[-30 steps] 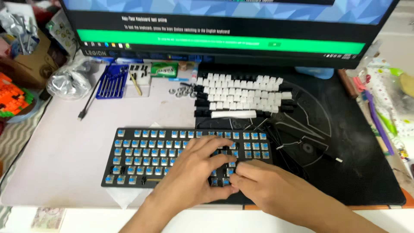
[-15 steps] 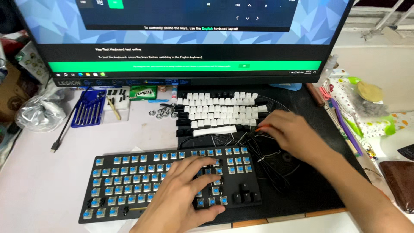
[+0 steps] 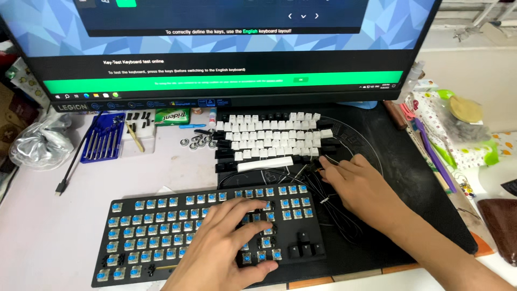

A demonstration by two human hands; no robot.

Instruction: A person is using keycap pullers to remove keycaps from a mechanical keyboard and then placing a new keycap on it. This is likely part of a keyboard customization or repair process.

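Resting my left hand [image 3: 229, 242] flat on the black mechanical keyboard with bare blue switches [image 3: 161, 226] at the near edge of the desk, I have its fingers spread loosely over the right-hand rows, holding nothing. My right hand [image 3: 358, 188] reaches farther back over the black desk mat [image 3: 414, 183], its fingers drawn close together at the near right edge of the laid-out white and black keycaps [image 3: 269, 137], touching the thin black cable [image 3: 328, 210]; whether they pinch a cap I cannot tell. Farther back stands the wide black monitor [image 3: 215, 54], with a blue screwdriver set [image 3: 102, 137] at far left.
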